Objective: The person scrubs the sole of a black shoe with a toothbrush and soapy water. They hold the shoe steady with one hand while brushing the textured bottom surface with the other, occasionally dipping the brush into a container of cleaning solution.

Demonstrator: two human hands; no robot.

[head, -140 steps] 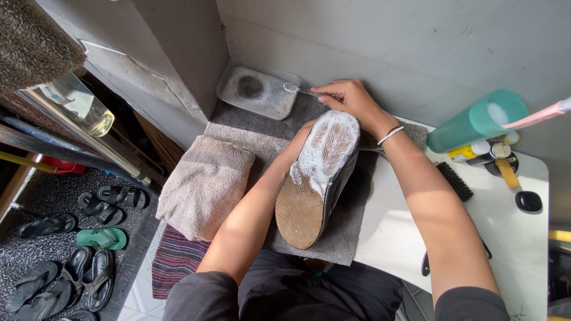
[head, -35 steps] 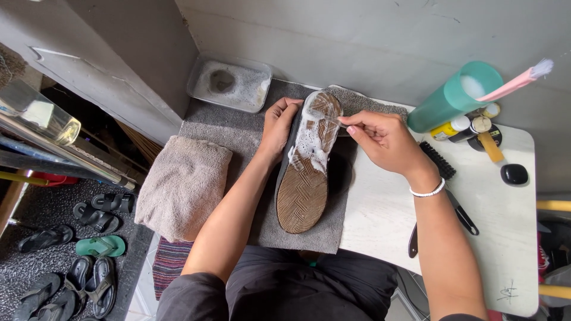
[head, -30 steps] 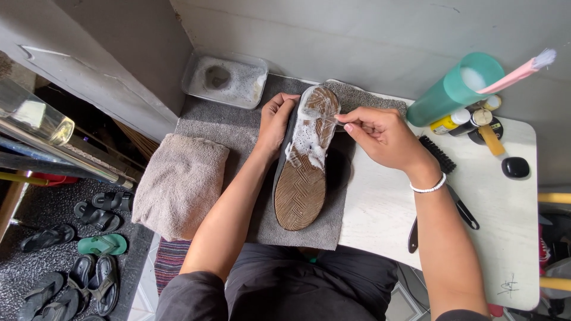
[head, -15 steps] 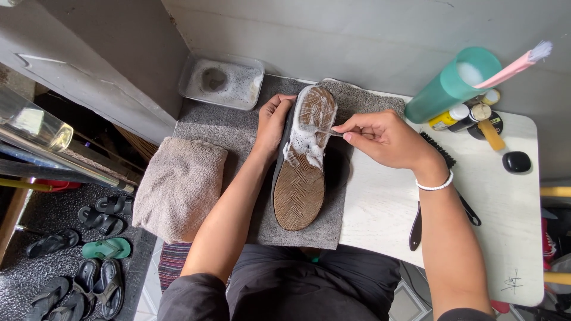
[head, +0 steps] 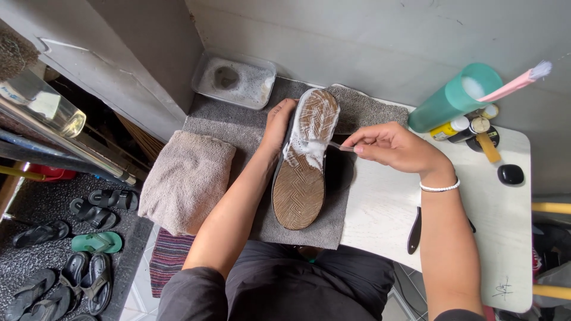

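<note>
A shoe (head: 301, 178) lies sole-up on a grey towel (head: 357, 110) spread over the white table (head: 386, 208). Its brown patterned sole is covered with white foam over the front half. My left hand (head: 277, 122) grips the shoe's left side near the toe and steadies it. My right hand (head: 389, 145) pinches a small thin brush (head: 340, 146) whose tip touches the foamy part of the sole at the shoe's right edge. A white bracelet sits on my right wrist.
A clear tub of foamy water (head: 237, 80) stands at the back left. A folded beige towel (head: 187, 178) lies left of the shoe. A teal cup (head: 449, 101) holding a pink brush, small bottles, a black lid (head: 510, 173) and a black-handled brush (head: 414, 230) sit right. Sandals (head: 65, 249) lie on the floor.
My right hand moved from the tub to the shoe and has been working the brush on the foamy sole, shifting slightly down its right edge. The left hand keeps holding the shoe.
</note>
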